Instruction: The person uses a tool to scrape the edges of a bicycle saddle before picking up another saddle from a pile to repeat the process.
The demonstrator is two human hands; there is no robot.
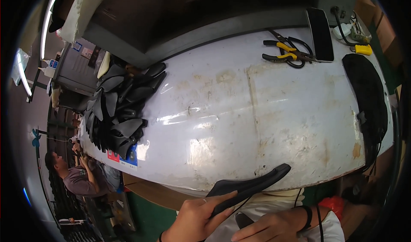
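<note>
My left hand is closed on the wide end of a long black moulded piece. It has a narrow, rounded far end and extends over the near edge of the white table, slanting up to the right. My right hand, wearing a black wristband, is close beside it, fingers curled round a small dark object. Only its rounded end shows, so I cannot tell its kind. At the table's left end lies a heap of similar black moulded pieces.
Yellow-and-black pliers lie by black-handled scissors and a phone at the back right. Beside the right edge is a long black cloth-like item. A yellow-handled tool sits behind it. Another person works at far left.
</note>
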